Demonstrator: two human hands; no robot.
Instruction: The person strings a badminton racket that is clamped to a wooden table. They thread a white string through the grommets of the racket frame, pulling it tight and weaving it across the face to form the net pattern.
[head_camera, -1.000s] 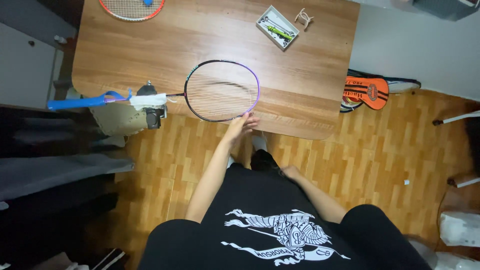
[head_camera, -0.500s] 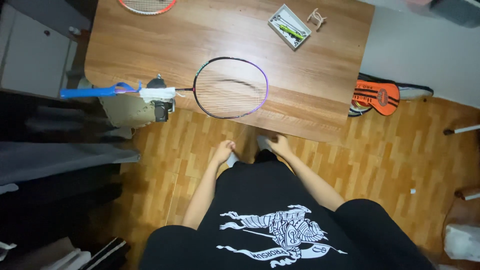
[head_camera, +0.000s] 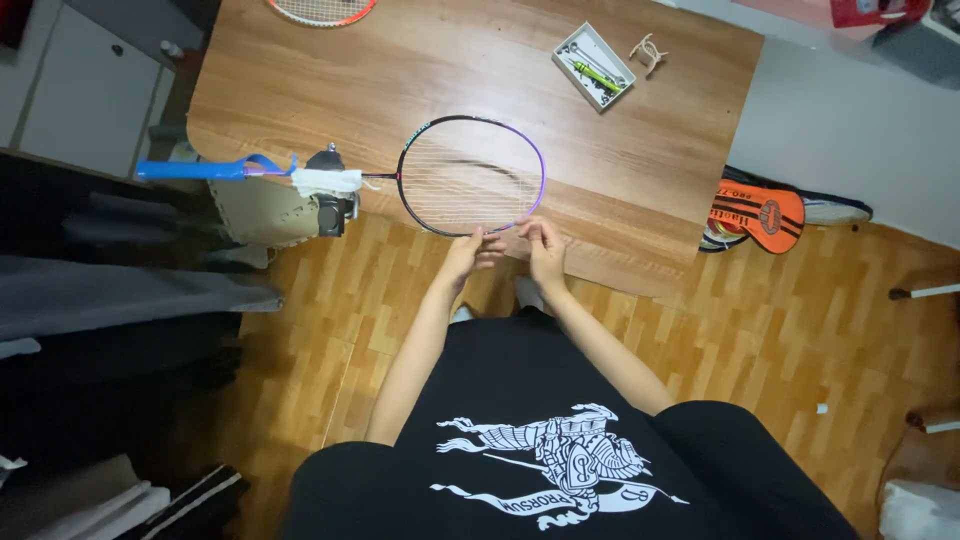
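A badminton racket (head_camera: 470, 175) with a black and purple frame lies on the wooden table (head_camera: 300, 90), head near the table's front edge. Its shaft runs left to a white wrapped handle (head_camera: 325, 182) held in a small clamp, with a blue grip end (head_camera: 195, 168) sticking out past the table. My left hand (head_camera: 468, 252) pinches the near rim of the racket head. My right hand (head_camera: 542, 245) touches the rim just to the right of it, fingers bent on the frame or strings.
A small grey tray of tools (head_camera: 594, 52) and a pale clip (head_camera: 648, 48) lie at the table's far right. Another racket head (head_camera: 320, 8) pokes in at the top. A small orange guitar (head_camera: 765, 215) lies on the wooden floor at right.
Both hands rose from below the table edge to the near rim of the racket head. One second ago only one hand touched the rim.
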